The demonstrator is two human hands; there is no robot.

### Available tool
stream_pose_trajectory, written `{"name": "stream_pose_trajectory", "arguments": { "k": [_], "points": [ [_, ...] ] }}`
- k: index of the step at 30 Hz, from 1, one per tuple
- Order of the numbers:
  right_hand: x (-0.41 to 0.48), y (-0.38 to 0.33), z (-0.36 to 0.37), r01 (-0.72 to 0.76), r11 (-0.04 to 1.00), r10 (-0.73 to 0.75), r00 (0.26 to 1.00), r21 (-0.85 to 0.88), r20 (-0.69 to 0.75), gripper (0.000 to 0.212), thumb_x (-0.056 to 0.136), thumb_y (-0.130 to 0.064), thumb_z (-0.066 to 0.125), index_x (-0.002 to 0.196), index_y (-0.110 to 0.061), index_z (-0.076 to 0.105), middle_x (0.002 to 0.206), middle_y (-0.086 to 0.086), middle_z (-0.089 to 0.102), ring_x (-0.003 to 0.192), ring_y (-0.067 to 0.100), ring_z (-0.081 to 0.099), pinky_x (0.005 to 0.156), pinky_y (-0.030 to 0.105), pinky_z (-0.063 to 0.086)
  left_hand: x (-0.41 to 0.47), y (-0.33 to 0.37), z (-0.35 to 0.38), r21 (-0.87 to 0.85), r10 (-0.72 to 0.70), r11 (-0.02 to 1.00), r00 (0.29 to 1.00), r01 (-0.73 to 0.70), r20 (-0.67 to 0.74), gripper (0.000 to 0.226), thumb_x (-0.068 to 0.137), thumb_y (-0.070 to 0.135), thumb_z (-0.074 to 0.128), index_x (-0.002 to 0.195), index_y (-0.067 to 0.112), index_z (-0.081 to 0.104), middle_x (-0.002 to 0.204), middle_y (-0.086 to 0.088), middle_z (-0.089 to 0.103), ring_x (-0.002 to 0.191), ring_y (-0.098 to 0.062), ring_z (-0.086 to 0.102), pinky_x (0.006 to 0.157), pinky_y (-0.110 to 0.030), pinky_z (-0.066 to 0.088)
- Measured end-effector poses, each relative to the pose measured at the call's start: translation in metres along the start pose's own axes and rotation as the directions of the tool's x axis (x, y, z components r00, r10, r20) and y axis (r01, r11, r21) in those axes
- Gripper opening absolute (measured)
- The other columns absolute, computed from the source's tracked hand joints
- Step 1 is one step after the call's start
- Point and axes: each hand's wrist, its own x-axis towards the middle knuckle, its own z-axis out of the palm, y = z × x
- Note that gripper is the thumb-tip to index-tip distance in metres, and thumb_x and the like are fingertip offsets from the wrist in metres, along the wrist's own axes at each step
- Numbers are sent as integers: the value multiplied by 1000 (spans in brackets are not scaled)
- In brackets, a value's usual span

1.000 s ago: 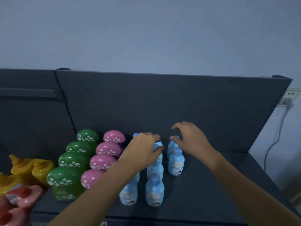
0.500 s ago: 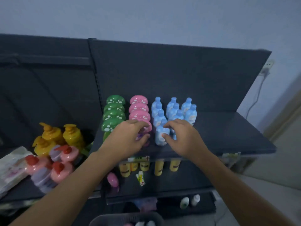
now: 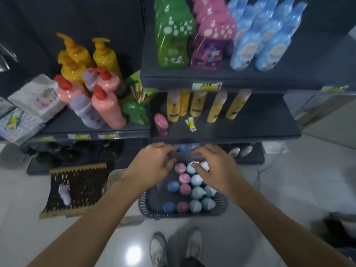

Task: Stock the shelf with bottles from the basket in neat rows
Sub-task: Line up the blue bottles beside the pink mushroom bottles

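Now off the shelf (image 3: 317,74), at the basket (image 3: 183,214): my right hand (image 3: 217,170) curls round a pale-capped bottle (image 3: 190,168); whether my left hand (image 3: 150,168) holds anything, I cannot tell.

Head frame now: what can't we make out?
All head view:
- Left hand: its own back hides the grip.
- Right hand: over white-capped bottles; pinch or touch unclear.
- Basket: far end hidden under both hands.
- Blue bottles on top shelf: labels blurred, rear ones cut by top edge.
- Bottom shelf: dark, items unreadable.
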Motion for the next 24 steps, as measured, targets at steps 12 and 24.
{"name": "stream_pose_trajectory", "arguments": {
  "k": [12,24],
  "points": [
    [-32,67,222,-88,996,77,949,21,306,46,76,-28,57,119,-13,66,120,10,63,103,36,62,79,47,56,-44,-63,206,49,-242,968,859,247,451,31,80,36,59,108,23,61,105,-7,68,93,-35,68,78,-41,56],
    [-12,100,305,79,994,-55,960,-78,275,39,66,-16,86,101,-16,68,98,6,68,85,31,66,48,42,55,-31,-80,271,218,-229,968,796,126,560,25,89,12,60,115,9,61,117,-14,64,106,-36,65,82,-41,50]
  ]
}}
